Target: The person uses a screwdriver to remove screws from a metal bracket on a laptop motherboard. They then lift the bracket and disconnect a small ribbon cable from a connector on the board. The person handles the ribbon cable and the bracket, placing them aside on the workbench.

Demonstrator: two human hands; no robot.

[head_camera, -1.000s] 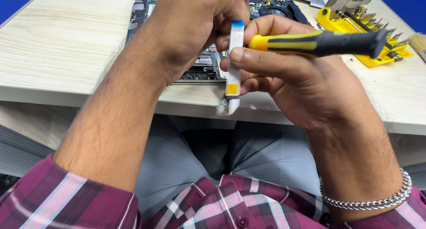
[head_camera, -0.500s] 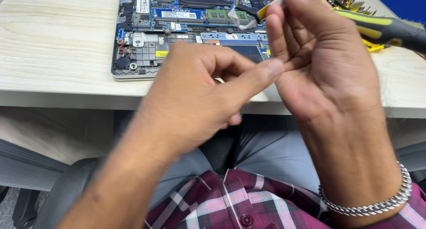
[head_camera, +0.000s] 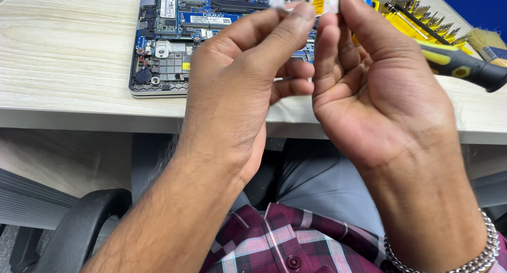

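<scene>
Pale woodgrain desk (head_camera: 63, 56), both hands (head_camera: 237, 93) (head_camera: 380, 104) pinching flat ribbon cable (head_camera: 325, 3).

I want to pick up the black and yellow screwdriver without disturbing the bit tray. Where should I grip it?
Grip the screwdriver by its thick black handle end, coming from the right. That end lies free on the table, while its front end is hidden behind the right hand, near the yellow tray.

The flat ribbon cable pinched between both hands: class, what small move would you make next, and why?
Probably lower the flat ribbon cable toward the opened laptop. Both the left hand and the right hand pinch it in the air, above the board, and the screwdriver is tucked in the right hand.
</scene>
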